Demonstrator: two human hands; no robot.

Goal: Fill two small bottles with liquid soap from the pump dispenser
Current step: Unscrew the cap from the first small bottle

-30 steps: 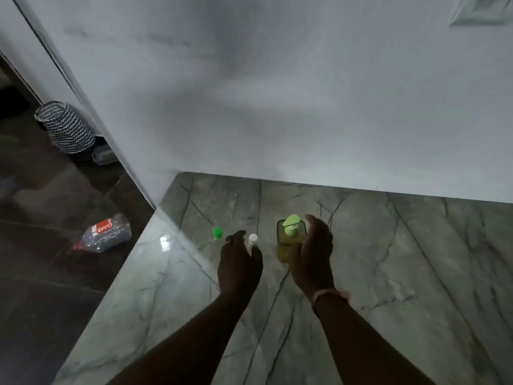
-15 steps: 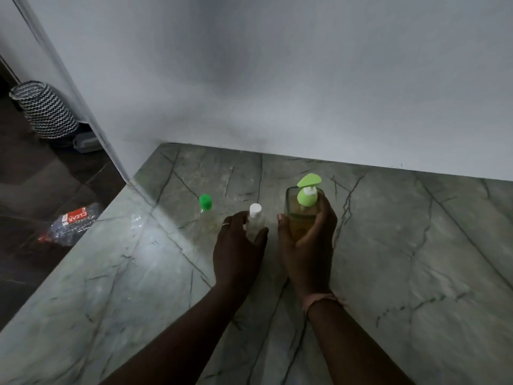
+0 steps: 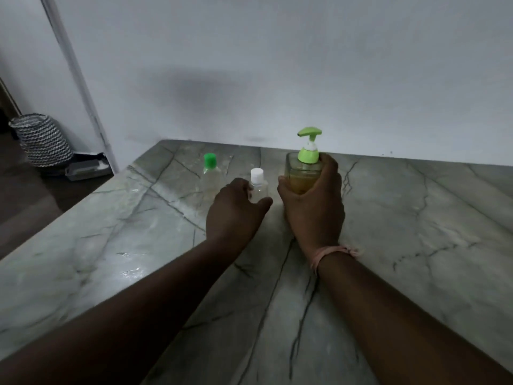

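A clear pump dispenser (image 3: 303,169) with amber soap and a light green pump head stands on the marble counter (image 3: 402,218). My right hand (image 3: 313,207) is wrapped around its body. Just left of it stands a small clear bottle with a white cap (image 3: 257,182); my left hand (image 3: 236,215) curls around its lower part, thumb on the right side. Another small clear bottle with a green cap (image 3: 210,173) stands upright further left, untouched. Both small bottles have their caps on.
A white wall rises right behind the counter. The counter's left edge drops to a dark floor, where a zigzag-patterned basket (image 3: 41,140) and a grey tray (image 3: 86,169) sit by the wall corner.
The view has moved closer and lower toward the counter. My right hand's grip has shifted around the dispenser body. My left hand stays at the white-capped bottle.
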